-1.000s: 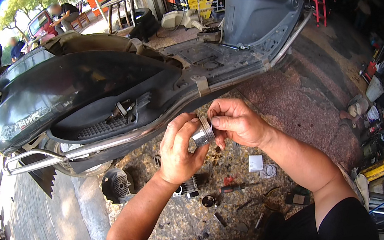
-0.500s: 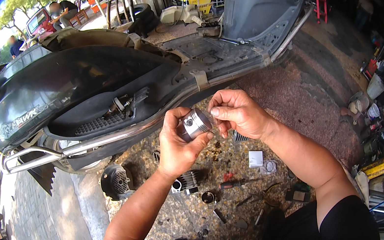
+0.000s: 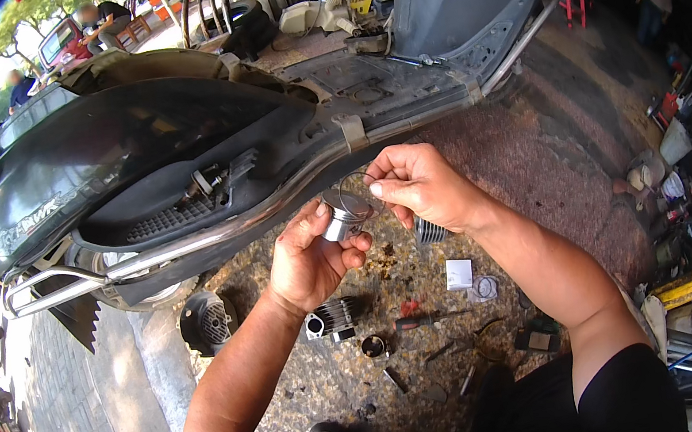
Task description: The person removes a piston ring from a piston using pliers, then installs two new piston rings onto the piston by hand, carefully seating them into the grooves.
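From the head view, the left hand [image 3: 310, 262] is closed about a small metal piston [image 3: 340, 218], held up in front of the chest, just below the underside of the tipped scooter [image 3: 177, 161]; its fingers [image 3: 351, 260] wrap the skirt and the thumb presses the side, crown turned up. The right hand [image 3: 422, 187] pinches a thin piston ring [image 3: 358, 194] between thumb and forefinger, the loop lying just over the piston's crown, touching or very nearly so; I cannot tell which.

The piston looks solid and stiff, with some weight for its size, probably slick with oil; best gripped round the skirt as it is now, leaving the grooved top free. The ring looks light, springy and brittle; I would judge it snaps if spread too far or twisted, so it wants holding by its edges near the gap, with light pressure.

On the rough floor [image 3: 533, 152] below lie a finned cylinder [image 3: 332, 316], a red-handled screwdriver [image 3: 416, 322], a small white packet [image 3: 458, 273] and a round black fan cover [image 3: 208, 321], all well apart from the hands.
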The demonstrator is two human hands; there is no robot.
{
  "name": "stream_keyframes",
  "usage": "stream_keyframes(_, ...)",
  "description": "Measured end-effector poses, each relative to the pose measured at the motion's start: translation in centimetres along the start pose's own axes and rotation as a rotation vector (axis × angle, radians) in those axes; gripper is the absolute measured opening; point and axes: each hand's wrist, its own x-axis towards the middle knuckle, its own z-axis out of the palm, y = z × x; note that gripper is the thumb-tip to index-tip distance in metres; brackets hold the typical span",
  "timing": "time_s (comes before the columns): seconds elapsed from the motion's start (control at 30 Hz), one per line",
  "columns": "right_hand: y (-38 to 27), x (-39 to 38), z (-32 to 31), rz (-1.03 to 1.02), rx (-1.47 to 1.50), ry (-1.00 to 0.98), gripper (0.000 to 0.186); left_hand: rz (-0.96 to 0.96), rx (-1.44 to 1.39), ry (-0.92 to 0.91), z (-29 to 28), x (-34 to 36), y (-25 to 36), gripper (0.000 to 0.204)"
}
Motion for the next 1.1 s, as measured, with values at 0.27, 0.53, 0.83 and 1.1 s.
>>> stream_keyframes(0.27,-0.1,0.2,1.0,0.002,0.015,-0.002,0.007,-0.025,-0.080,-0.005,0.0,0.2,-0.6,0.052)
stream_keyframes(0.53,-0.1,0.2,1.6,0.005,0.024,0.042,0.010,-0.002,0.036,0.054,0.4,0.0,-0.6,0.052)
stream_keyframes(0.83,1.0,0.0,2.1,-0.294,-0.333,0.150,0.028,0.010,-0.008,0.077,0.7,0.0,-0.4,0.034)
stream_keyframes(1.1,0.9,-0.6,2.5,-0.577,-0.691,0.234,0.042,0.128,0.014,0.123,0.6,0.2,-0.6,0.028)
